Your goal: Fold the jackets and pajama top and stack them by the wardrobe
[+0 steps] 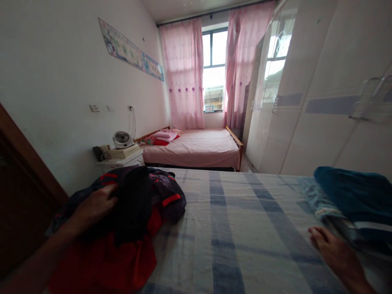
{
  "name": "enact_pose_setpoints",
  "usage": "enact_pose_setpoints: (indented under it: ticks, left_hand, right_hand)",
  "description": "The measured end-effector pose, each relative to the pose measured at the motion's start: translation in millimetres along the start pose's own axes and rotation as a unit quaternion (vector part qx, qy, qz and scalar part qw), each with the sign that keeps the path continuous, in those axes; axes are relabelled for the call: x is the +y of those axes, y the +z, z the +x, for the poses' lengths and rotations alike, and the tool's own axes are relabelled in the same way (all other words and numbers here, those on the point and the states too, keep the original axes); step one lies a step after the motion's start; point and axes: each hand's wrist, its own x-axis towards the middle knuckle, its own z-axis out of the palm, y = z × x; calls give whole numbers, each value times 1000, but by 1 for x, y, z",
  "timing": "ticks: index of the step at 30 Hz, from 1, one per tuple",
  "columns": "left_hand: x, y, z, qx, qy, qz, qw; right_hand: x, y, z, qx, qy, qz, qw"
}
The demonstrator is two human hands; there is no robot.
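In the head view, the left hand's (98, 203) fingers close on the black garment just right of them, above a red garment (128, 265); the black garment (134, 208) should handle light, soft and limp, best gripped by a thick fold. The right hand's (333, 249) fingers curl loosely beside folded clothes (355, 196), any pinch impossible to tell. Between both sets of fingers the checked bed sheet (196, 245) gives open room, its far edge ahead.

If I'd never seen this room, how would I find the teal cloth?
Find the big striped sheet, then go to its right side. Just past the person's right hand lies the teal cloth. Its deep, dark colour sets it apart from the pale blue cloth poking out at its left.
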Motion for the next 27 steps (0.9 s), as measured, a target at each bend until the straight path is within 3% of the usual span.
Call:
enact_pose_setpoints:
  ticks: [2,3,4,5,7,10,13,16,23,27]
  left_hand:
    - [23,-23,4,120,-17,11,993]
    - [39,-31,3,201,9,13,979]
    - [59,-35,-1,253,63,8,965]
    - [79,-32,-7,263,136,-3,955]
    - [117,-10,-24,138,303,9,943]
    - [151,50,-47,-53,383,75,919]
    - [153,104,-53,-123,353,88,923]
    - [141,132,-44,-121,326,73,935]
    - [118,144,-13,-95,223,68,968]
    - [120,142,-9,-99,195,65,974]
  right_hand:
    - [-1,-1,0,-35,17,-3,999]
    - [-2,-2,0,-47,23,-6,999]
    - [-2,-3,0,-52,27,-8,998]
    - [-2,-3,1,-56,29,-10,998]
    - [-2,-4,0,-64,34,-13,997]
    - [-3,-5,-1,-69,38,-9,997]
    - [-8,-7,-3,-65,38,-7,997]
    - [-14,-9,-5,-59,44,-11,997]
    - [-22,-13,-7,-60,55,-2,997]
    - [-29,-15,-12,-37,45,13,998]
